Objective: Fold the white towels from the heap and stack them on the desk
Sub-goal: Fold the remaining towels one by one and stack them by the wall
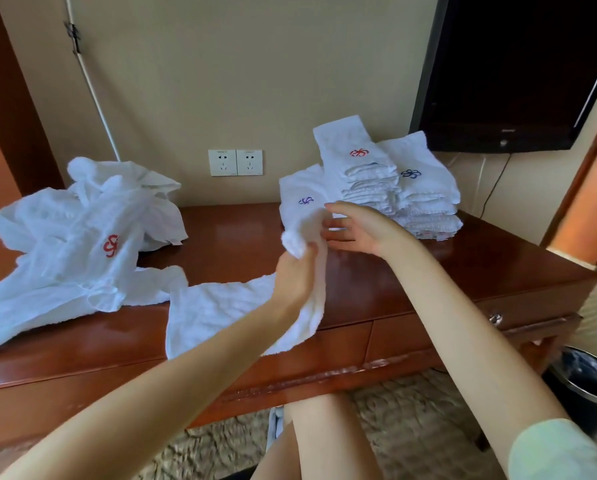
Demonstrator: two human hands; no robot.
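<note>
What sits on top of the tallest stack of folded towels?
A folded towel with a red logo tops the tallest stack; the towels under it show only edges, their logos covered.

I face a beige wall point(255, 81) with a double white socket point(235, 162) set low in it. A dark television point(518, 71) hangs at the upper right, thin cables point(496, 183) trailing beneath it. The reddish-brown wooden desk point(238, 233) before me is glossy and catches soft light; its drawer point(428, 327) has a small metal knob point(495, 318). Dark wood panelling point(10, 98) stands on my left, patterned carpet point(411, 410) lies underfoot, and a black bin point(584, 379) sits at the right.
</note>
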